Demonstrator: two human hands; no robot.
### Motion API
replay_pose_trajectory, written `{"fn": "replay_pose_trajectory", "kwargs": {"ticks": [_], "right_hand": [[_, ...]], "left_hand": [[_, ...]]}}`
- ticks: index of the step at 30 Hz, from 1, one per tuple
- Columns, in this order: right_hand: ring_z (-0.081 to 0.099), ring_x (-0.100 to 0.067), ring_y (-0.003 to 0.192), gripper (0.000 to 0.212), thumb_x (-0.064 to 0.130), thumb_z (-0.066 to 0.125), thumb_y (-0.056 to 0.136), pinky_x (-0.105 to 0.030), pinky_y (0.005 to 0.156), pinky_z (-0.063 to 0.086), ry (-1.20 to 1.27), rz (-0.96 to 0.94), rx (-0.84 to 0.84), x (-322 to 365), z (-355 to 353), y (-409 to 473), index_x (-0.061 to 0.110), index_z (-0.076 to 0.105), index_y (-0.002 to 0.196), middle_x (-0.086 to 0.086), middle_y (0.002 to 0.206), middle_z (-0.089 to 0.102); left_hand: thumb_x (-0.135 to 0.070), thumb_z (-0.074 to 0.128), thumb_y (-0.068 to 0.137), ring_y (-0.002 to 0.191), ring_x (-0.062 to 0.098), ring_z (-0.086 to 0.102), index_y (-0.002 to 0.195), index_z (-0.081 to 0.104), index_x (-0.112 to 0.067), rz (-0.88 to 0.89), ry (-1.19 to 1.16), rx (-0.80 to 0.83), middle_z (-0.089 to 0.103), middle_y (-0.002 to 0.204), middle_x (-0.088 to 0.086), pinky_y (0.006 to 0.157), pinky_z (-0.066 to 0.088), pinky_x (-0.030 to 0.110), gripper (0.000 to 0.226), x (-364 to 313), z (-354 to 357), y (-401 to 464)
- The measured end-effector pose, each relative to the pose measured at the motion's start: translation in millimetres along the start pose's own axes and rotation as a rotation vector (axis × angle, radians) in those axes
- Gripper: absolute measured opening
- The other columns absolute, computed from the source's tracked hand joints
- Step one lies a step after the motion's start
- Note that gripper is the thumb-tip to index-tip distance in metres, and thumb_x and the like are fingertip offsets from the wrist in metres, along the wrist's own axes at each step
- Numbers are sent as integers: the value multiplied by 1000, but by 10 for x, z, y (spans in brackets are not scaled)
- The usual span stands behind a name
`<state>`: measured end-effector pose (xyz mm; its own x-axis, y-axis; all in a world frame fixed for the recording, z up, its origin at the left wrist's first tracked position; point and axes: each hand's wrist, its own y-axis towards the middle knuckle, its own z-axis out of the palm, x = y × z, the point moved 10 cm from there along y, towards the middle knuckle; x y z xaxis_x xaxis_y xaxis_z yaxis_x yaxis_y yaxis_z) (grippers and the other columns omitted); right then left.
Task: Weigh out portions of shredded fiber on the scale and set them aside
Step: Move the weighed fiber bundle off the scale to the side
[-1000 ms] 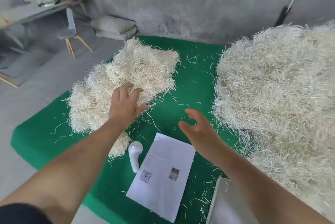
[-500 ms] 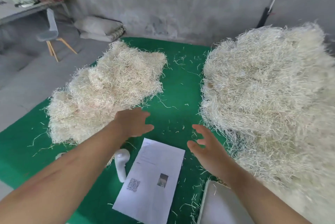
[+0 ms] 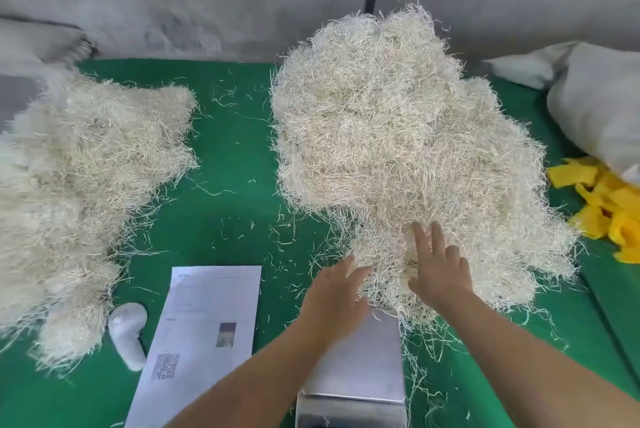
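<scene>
Clearly the job is partway through, as far as can be judged: a flatter heap of fiber (image 3: 86, 192) lies at nine o'clock on the green worktop (image 3: 228, 157), likely the portions already set aside, while the big pile of shredded fiber (image 3: 398, 150) at one o'clock is the stock left to draw from. The scale (image 3: 360, 368) sits at six o'clock with its steel pan bare (only a few stray strands trail over its far edge), so no portion is being weighed now, and the next one has yet to be lifted.

Both hands are at the near edge of the big pile, just beyond the scale. The left hand (image 3: 334, 296) has straight, relaxed fingers touching the fringe and grasps nothing; the right hand (image 3: 438, 268) lies flat on the fiber, fingers spread, also holding nothing.

The big pile has a long axis running from eleven o'clock toward five, broadest near the hands; its strands point every way, so it has no real heading. The set-aside heap runs roughly twelve to six.

A printed sheet (image 3: 204, 334) and a white handheld device (image 3: 128, 334) lie at seven o'clock.
</scene>
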<state>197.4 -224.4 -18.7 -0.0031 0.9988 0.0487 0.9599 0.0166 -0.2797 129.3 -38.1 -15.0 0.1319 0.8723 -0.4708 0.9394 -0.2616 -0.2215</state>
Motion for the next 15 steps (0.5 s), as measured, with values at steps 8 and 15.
{"fn": "replay_pose_trajectory", "kwargs": {"ticks": [8,15], "right_hand": [[66,-20,93,23,9,51,98,-39,90,54,-90,76,170,-399,441,-59,23,58,115,0,98,68],[38,-30,114,39,21,72,86,-29,85,19,283,-243,-283,123,-421,-363,15,65,124,-6,116,44]], "left_hand": [[-31,48,99,147,23,38,157,32,-29,-28,-80,-2,36,163,0,117,39,50,60,-101,199,-26],[-51,76,84,157,26,7,162,-2,-37,20,-300,-177,7,171,1,125,15,51,112,-366,-29,143]]}}
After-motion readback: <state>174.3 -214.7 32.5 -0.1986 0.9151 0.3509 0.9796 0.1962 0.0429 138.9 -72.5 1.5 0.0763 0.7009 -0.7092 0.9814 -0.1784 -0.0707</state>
